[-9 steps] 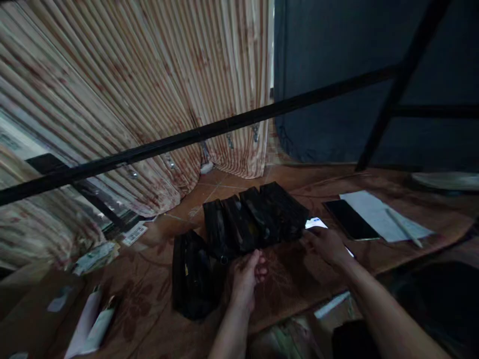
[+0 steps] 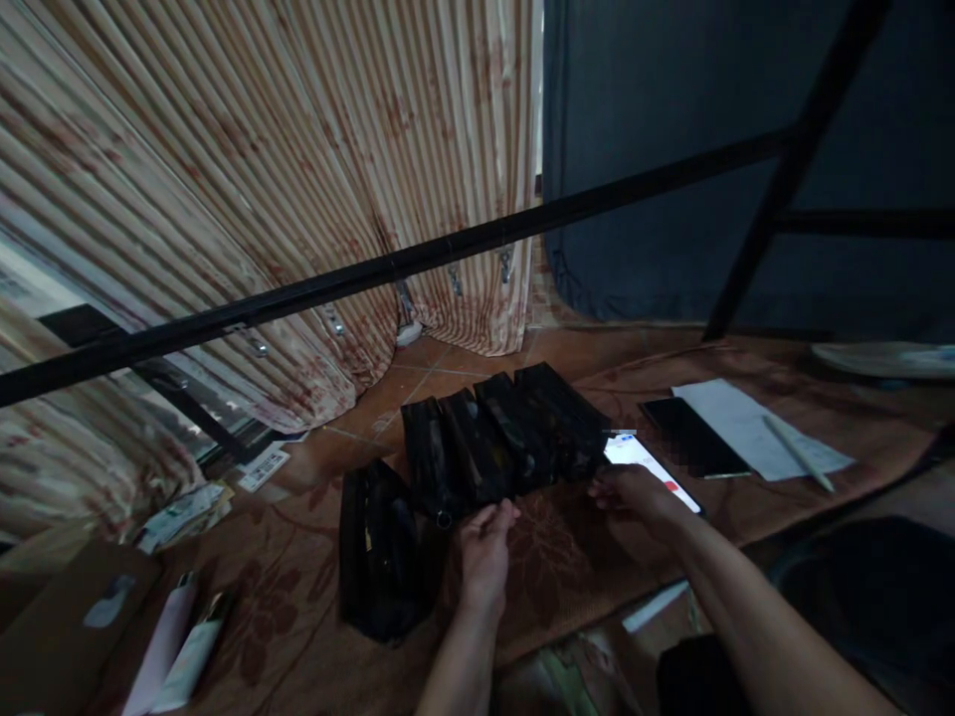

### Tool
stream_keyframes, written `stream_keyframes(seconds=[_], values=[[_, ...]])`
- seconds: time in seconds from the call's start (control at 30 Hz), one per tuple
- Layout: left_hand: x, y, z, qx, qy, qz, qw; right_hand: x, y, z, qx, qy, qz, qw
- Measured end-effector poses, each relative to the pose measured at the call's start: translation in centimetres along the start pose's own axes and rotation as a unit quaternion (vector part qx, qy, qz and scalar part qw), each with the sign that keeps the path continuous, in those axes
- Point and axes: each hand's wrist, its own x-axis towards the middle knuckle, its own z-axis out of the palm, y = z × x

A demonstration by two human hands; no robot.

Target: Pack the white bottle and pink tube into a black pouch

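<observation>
While left grip [image 2: 484,549] half-curls empty near bags [image 2: 481,457], right grip [image 2: 629,491] unclear; bare cloth [image 2: 550,547] between.

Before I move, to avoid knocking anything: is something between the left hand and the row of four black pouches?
Nothing visible stands between the left hand and the black pouches; its fingertips are by their near ends.

Right hand [image 2: 633,494] lower, more phone screen [image 2: 634,452] showing

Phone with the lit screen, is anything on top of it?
The right hand crosses over the phone in this view, hiding its near side; whether they touch is unclear. Past the hand, a white screen with a red spot shows.
</observation>
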Motion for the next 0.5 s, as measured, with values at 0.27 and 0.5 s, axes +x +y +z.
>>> stream_keyframes(seconds=[0.27, 0.5], values=[[0.0, -0.6, 0.0, 0.054, 0.005, 0.041, 0.998, 0.3, 0.1, -0.4, -0.117, 0.048, 0.015, 0.992], [0.0, -0.7, -0.4, 0.093, 0.009, 0.055, 0.994, -1.6, -1.6, 0.2, -0.282, 0.18, -0.153, 0.93]])
